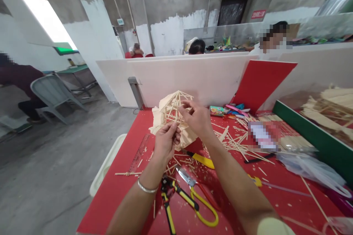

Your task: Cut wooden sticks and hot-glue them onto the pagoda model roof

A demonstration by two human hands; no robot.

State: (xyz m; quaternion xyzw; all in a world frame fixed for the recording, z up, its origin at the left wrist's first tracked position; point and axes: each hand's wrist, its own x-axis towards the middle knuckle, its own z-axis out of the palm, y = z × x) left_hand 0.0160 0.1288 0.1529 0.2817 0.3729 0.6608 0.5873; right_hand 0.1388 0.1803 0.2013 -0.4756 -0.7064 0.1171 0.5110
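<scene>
Left hand (165,142) fingers are pinched shut on the stick house (166,111) bottom edge. Right hand (197,118), at 1 o'clock from it, pinches the frame too.

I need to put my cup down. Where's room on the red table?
The table is bare along its left edge, beside the ruler and left of the pliers. The middle and right are crowded with loose sticks, scissors and plastic bags.

Red table (116,191) with loose wooden sticks (242,143), yellow-handled scissors (194,191), pliers (168,198) (black and yellow), ruler (139,152).
</scene>
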